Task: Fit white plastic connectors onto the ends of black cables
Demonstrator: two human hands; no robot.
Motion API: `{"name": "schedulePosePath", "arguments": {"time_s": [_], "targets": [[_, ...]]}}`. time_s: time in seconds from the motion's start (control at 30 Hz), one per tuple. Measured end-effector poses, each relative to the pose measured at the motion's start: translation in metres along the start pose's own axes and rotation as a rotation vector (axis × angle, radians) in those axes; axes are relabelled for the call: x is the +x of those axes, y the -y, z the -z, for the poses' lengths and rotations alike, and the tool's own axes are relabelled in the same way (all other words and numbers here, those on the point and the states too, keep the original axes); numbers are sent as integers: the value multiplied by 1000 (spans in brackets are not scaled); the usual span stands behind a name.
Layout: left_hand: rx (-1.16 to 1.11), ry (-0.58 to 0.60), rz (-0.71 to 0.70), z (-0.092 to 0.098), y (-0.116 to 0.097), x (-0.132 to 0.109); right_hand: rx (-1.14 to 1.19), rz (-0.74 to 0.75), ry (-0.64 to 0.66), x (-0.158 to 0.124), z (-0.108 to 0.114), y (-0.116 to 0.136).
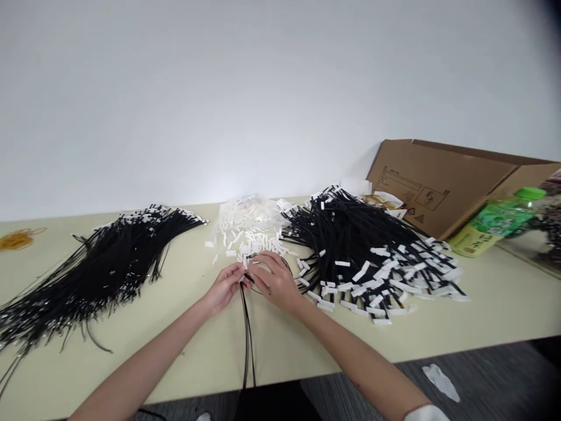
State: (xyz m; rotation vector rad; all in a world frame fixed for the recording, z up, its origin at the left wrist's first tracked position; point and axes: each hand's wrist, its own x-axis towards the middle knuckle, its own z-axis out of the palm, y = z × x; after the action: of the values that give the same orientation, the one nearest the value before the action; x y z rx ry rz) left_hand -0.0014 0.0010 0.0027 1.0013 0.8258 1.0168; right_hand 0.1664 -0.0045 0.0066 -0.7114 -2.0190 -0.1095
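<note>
Near the middle of the table, my left hand is closed in a pinch on thin black cables, whose lengths hang down past the front edge. My right hand meets it from the right, fingers bent and closed on the cables close to a small white piece between the fingertips. The fingers partly hide that piece, so how it sits on the cable I cannot tell. Just beyond both hands lie loose white connector housings, spilling from a clear plastic bag.
Left lies a bundle of black cables; right, a heap of black cables with white ends. A cardboard box leans at the wall, a green-capped bottle beside it. Yellow rubber bands lie far left on the table.
</note>
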Motion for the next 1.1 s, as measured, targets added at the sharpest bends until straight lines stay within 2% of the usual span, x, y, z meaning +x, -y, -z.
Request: {"name": "schedulePosePath", "arguments": {"time_s": [0.2, 0.43, 0.77, 1.1], "targets": [[-51, -81, -28, 2, 4, 2, -62, 242, 116, -4, -4, 6], [-67, -127, -4, 3, 3, 2, -150, 324, 149, -6, -19, 0], [-59, -136, 29, 5, 3, 3, -134, 287, 100, -9, -25, 0], [-100, -162, -27, 5, 7, 6, -123, 192, 99, -5, -23, 3]]}}
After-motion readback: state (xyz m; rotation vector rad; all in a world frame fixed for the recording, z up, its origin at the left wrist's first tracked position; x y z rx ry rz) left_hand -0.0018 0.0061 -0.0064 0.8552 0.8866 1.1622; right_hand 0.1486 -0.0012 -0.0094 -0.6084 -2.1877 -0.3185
